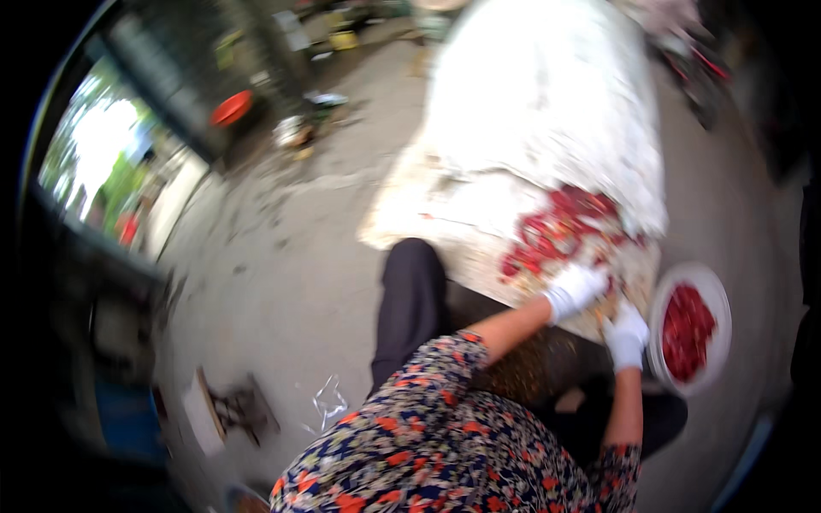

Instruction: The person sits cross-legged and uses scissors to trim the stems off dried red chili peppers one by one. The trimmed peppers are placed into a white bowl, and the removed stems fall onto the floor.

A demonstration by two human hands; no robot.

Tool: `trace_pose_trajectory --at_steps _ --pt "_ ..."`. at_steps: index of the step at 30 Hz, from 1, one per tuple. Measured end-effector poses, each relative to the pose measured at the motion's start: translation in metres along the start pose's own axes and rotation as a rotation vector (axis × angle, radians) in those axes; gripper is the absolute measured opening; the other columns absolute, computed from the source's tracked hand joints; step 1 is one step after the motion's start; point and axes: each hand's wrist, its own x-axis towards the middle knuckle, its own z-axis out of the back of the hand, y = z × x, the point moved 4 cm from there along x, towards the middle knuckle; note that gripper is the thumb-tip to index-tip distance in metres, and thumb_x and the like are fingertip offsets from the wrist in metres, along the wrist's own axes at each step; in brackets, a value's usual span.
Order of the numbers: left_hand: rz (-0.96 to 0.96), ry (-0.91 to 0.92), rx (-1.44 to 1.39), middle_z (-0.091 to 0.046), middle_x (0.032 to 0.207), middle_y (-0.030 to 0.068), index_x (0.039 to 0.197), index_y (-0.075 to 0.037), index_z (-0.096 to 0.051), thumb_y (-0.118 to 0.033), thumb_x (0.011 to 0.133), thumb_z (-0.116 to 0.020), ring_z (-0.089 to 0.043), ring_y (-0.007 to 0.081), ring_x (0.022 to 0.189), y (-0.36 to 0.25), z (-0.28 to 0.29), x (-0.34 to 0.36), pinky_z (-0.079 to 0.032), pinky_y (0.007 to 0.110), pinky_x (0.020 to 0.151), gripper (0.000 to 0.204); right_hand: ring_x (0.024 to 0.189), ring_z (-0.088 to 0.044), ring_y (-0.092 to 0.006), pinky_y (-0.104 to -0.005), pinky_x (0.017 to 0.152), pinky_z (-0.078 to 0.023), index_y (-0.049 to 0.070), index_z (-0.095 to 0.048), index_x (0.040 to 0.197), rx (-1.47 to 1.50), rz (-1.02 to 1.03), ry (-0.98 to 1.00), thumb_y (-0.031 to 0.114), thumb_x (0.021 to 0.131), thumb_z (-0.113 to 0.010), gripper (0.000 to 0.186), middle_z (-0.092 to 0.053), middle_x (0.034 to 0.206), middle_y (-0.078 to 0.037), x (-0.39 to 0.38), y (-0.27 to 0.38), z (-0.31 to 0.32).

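My left hand (576, 290), in a white glove, is closed at the near edge of a loose pile of red peppers (547, 241), which look dried. A dark red bit shows at its fingertips, too blurred to name. Close by on the right, my right hand (628, 333) is gloved in white too, with its fingers curled toward the left one. What it grips is too small and smeared to make out. The peppers lie with pale scraps on an off-white sheet (479, 205). Beside my right hand stands a round white tub (725, 321) holding red peppers (687, 332).
A large white-covered heap (547, 94) rises beyond the peppers. On the grey floor at left are a small stool (244, 409) and a crumpled clear plastic piece (329, 402). An orange basin (232, 109) is by the far wall; a two-wheeler (694, 77) stands far right.
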Motion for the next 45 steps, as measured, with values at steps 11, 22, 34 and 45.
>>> trace_pose_trajectory --at_steps 11,22,34,45 --pt "0.233 -0.113 -0.411 -0.067 0.127 0.0249 0.136 0.003 -0.059 -0.019 0.09 -0.069 -0.069 0.0413 0.11 0.039 0.083 -0.051 -0.056 0.047 0.094 0.052 0.103 -0.071 -0.0441 -0.0509 0.089 -0.057 0.012 -0.036 0.163 0.05 -0.11 -0.038 0.024 0.088 -0.075 0.085 -0.07 0.117 -0.027 0.037 0.005 -0.019" --pt "0.416 -0.276 -0.906 -0.068 0.089 0.0029 0.119 -0.007 -0.069 -0.021 0.101 -0.069 -0.061 0.0115 0.075 0.079 0.11 -0.087 -0.052 0.033 0.066 0.023 0.072 -0.065 -0.0388 -0.0489 0.07 -0.053 0.003 -0.069 0.114 0.58 0.068 -0.372 0.021 0.095 -0.068 0.027 -0.067 0.081 -0.022 0.042 -0.002 0.016" --pt "0.349 -0.335 -0.901 -0.076 0.114 0.0117 0.123 0.002 -0.074 -0.016 0.097 -0.075 -0.07 0.0203 0.105 0.059 0.071 -0.084 -0.052 0.031 0.098 0.031 0.101 -0.067 -0.0407 -0.0492 0.09 -0.054 0.006 -0.067 0.132 0.327 0.314 -0.376 0.035 0.088 -0.078 0.054 -0.068 0.113 -0.02 -0.032 0.09 0.081" --pt "0.278 -0.308 -0.506 -0.075 0.103 0.015 0.118 0.0 -0.075 -0.013 0.091 -0.077 -0.073 0.0264 0.097 0.031 0.109 -0.084 -0.056 0.034 0.089 0.031 0.093 -0.068 -0.0391 -0.0504 0.082 -0.055 0.008 -0.07 0.125 0.292 0.361 -0.231 0.027 0.088 -0.072 0.042 -0.067 0.108 -0.018 -0.027 0.101 0.081"
